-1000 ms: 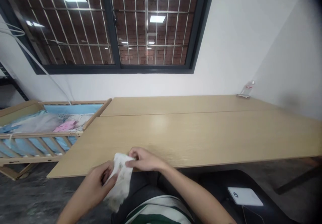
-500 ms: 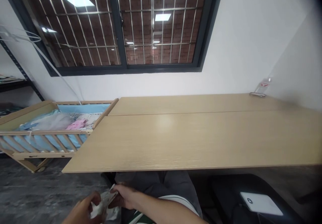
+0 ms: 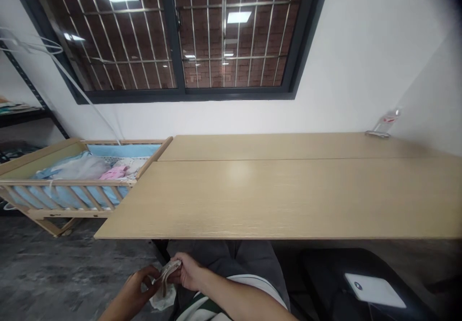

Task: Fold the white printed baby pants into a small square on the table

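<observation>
A pale, crumpled, soft piece of cloth [image 3: 164,301] is stretched between my two hands, below the table's front edge and over my lap's left side. My left hand [image 3: 141,285] pinches its left side between thumb and fingers. On the other side, my right hand [image 3: 188,272] grips the upper end, with the fingers wrapped round it. The loose lower part hangs down under both hands. What kind of cloth it is I cannot make out.
A long wooden table [image 3: 252,196] spans the front, with a clear plastic bottle [image 3: 386,123] tilted at its back right. A wooden crib [image 3: 83,184] with blue lining and bedding stands left. On a black seat [image 3: 321,277] at right lies a white phone [image 3: 375,289].
Both hands have risen slightly and shifted right with the cloth. The left hand now shows more fully, and the cloth hangs lower between them. The view has tilted down a little.
</observation>
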`<act>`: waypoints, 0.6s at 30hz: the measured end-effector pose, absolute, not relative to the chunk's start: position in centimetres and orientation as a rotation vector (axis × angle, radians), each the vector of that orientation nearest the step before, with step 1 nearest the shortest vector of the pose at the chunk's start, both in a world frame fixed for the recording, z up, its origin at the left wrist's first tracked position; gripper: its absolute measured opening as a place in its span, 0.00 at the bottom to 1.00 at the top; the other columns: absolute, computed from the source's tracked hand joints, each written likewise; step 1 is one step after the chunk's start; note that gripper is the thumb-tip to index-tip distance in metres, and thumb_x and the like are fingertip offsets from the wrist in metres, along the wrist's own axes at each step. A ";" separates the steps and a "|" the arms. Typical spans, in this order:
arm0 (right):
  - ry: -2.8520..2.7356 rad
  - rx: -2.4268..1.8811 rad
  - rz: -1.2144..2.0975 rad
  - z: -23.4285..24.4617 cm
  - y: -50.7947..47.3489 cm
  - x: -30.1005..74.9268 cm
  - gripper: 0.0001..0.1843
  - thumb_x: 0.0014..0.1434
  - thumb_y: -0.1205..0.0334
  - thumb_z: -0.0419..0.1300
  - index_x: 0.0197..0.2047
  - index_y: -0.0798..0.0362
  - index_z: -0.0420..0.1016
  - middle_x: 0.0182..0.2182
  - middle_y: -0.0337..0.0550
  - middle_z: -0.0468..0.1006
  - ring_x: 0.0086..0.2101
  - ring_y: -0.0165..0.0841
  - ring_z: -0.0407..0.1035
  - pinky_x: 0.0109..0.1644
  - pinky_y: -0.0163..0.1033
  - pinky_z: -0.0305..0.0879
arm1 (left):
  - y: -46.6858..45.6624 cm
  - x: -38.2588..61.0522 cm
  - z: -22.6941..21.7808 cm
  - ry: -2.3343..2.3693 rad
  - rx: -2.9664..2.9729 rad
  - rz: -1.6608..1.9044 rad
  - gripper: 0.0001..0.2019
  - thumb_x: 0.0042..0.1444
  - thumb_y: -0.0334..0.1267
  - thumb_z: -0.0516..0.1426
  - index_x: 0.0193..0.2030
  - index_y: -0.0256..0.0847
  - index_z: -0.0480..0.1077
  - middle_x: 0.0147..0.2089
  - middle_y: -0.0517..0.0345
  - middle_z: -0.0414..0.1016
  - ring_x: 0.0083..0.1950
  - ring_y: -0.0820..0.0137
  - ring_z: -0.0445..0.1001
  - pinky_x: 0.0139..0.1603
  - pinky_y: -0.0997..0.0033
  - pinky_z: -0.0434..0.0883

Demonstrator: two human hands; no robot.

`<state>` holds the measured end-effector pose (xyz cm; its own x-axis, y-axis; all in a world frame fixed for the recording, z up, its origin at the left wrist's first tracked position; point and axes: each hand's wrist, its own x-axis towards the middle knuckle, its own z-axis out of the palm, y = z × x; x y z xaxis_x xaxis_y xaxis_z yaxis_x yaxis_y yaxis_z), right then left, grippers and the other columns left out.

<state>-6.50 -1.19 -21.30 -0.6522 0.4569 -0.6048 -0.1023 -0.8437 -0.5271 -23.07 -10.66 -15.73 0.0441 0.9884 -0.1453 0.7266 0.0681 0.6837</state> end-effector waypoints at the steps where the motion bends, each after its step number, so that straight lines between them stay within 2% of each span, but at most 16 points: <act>1: -0.667 -1.092 2.504 -21.1 -1.2 -6.5 0.18 0.62 0.60 0.51 0.24 0.57 0.72 0.22 0.44 0.77 0.21 0.30 0.70 0.29 0.32 0.65 | -10.6 -23.2 -16.1 1.717 1.719 0.572 0.18 0.60 0.53 0.51 0.38 0.44 0.75 0.37 0.57 0.81 0.36 0.64 0.77 0.38 0.70 0.71; 3: -0.718 -1.062 2.482 -20.9 -1.5 -6.5 0.15 0.60 0.55 0.57 0.26 0.56 0.71 0.22 0.41 0.75 0.21 0.28 0.69 0.28 0.32 0.63 | -10.4 -23.4 -16.7 1.692 1.730 0.622 0.21 0.63 0.55 0.48 0.38 0.43 0.75 0.36 0.56 0.80 0.36 0.64 0.76 0.38 0.70 0.71; 5: -0.797 -0.997 2.435 -20.8 -2.0 -6.7 0.13 0.50 0.56 0.68 0.33 0.53 0.70 0.25 0.36 0.75 0.23 0.28 0.69 0.30 0.32 0.62 | -10.2 -23.4 -17.2 1.693 1.735 0.664 0.23 0.64 0.57 0.47 0.39 0.43 0.75 0.34 0.56 0.79 0.35 0.64 0.76 0.38 0.71 0.70; 7: -0.933 -0.908 2.351 -21.0 -2.5 -6.9 0.28 0.36 0.65 0.75 0.40 0.50 0.69 0.30 0.32 0.77 0.29 0.29 0.71 0.36 0.33 0.63 | -10.1 -23.6 -17.5 1.708 1.745 0.686 0.24 0.64 0.58 0.46 0.39 0.43 0.74 0.33 0.57 0.78 0.34 0.64 0.75 0.38 0.71 0.70; 9: -1.157 -0.880 2.238 -21.5 -2.8 -6.8 0.38 0.30 0.72 0.74 0.46 0.48 0.68 0.34 0.32 0.77 0.35 0.31 0.71 0.40 0.35 0.63 | -10.0 -24.4 -17.5 1.736 1.765 0.662 0.24 0.64 0.59 0.46 0.37 0.43 0.73 0.30 0.57 0.77 0.32 0.64 0.74 0.37 0.71 0.70; 13: -1.750 -1.145 1.764 -22.3 -2.0 -5.7 0.33 0.37 0.74 0.70 0.48 0.48 0.72 0.35 0.33 0.73 0.39 0.35 0.68 0.41 0.36 0.60 | -10.5 -29.4 -16.2 1.879 1.773 0.610 0.23 0.63 0.59 0.47 0.31 0.45 0.72 0.30 0.56 0.79 0.35 0.60 0.78 0.38 0.70 0.71; 15: -1.927 -1.307 1.490 -22.2 -1.2 -4.9 0.28 0.40 0.74 0.70 0.46 0.47 0.75 0.34 0.34 0.72 0.41 0.36 0.67 0.42 0.36 0.58 | -11.1 -32.7 -14.8 1.957 1.735 0.578 0.22 0.63 0.59 0.48 0.33 0.47 0.73 0.34 0.55 0.81 0.39 0.58 0.80 0.39 0.71 0.72; 18: -2.050 -1.349 1.293 -21.7 -0.3 -4.2 0.19 0.46 0.69 0.70 0.43 0.47 0.76 0.34 0.35 0.74 0.41 0.36 0.68 0.40 0.35 0.58 | -12.2 -35.9 -12.7 1.989 1.704 0.470 0.21 0.63 0.60 0.48 0.36 0.50 0.76 0.37 0.57 0.83 0.42 0.58 0.82 0.39 0.72 0.73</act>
